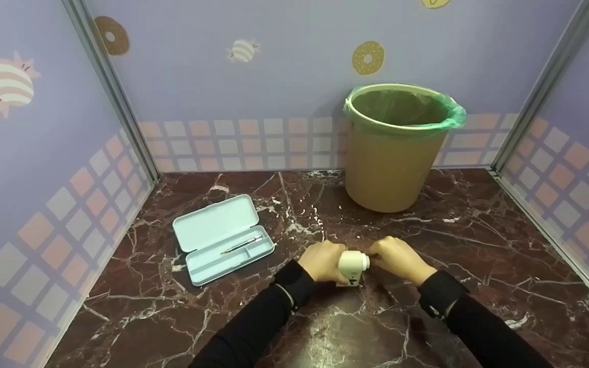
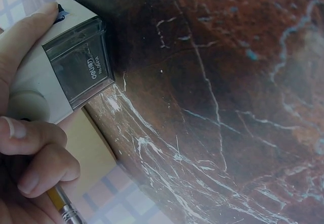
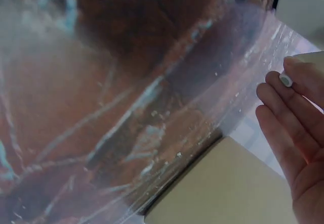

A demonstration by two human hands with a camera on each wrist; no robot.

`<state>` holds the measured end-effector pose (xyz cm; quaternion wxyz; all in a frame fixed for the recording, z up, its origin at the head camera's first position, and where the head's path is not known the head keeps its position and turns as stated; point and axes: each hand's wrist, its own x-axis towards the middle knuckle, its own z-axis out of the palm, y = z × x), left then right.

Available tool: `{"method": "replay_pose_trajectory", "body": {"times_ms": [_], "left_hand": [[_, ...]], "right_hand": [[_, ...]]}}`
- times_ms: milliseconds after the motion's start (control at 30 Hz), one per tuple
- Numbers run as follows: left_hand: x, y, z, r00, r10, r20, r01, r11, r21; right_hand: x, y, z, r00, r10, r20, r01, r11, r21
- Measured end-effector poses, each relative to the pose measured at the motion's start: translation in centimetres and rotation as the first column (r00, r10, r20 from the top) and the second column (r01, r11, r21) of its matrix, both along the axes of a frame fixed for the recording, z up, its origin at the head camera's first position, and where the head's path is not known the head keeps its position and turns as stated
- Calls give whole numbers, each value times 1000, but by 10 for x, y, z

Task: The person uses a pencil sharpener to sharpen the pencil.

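White plastic, stiff-walled and softly rounded at the shoulders, forms a sharpener (image 1: 350, 265) gripped by a person's left hand (image 1: 323, 261), nearer the viewer than the waste bin (image 1: 391, 176) and slightly to its left. Whether its base meets the desk (image 1: 146, 317) cannot be told. Nearer than the bin too, the right hand (image 1: 399, 259) pinches a slender yellow pencil (image 2: 59, 197) with a ribbed metal collar.

Compact and apparently hollow, the sharpener should prove light and rigid, its sleek shell a little slippery. Its smoky see-through drawer (image 2: 81, 59) looks the more brittle part, so a firm hold across the opaque sides seems wisest. The pencil, thin and stiff, probably tolerates twisting better than sideways bending.

Left of the bin, a pale blue hinged case (image 1: 215, 223) gapes, its shallow tray cradling a silvery pen (image 1: 242, 245). Crinkled green film (image 1: 453, 120) lines the bin's smooth, tapering tub. Veined, glossy dark-red stone patterning runs underneath, white flecks scattered left of the bin.
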<state>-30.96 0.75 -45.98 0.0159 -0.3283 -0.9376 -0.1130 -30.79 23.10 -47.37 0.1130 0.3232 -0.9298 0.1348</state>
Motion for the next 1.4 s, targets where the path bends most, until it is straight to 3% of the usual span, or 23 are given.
{"method": "replay_pose_trajectory", "body": {"times_ms": [300,600,933,1400], "left_hand": [[0,1,-2,1000,15,-4,-15,1000,-5],[-1,2,-2,1000,18,14,-18,1000,14],[0,1,-2,1000,21,12,-21,1000,4],[-1,2,-1,1000,23,21,-23,1000,4]], "right_hand": [[11,0,-6,999,25,47,-25,1000,4],[32,0,-5,995,74,65,-73,997,-18],[52,-1,15,986,134,101,-135,991,3],[55,6,42,977,177,116,-176,984,-17]]}}
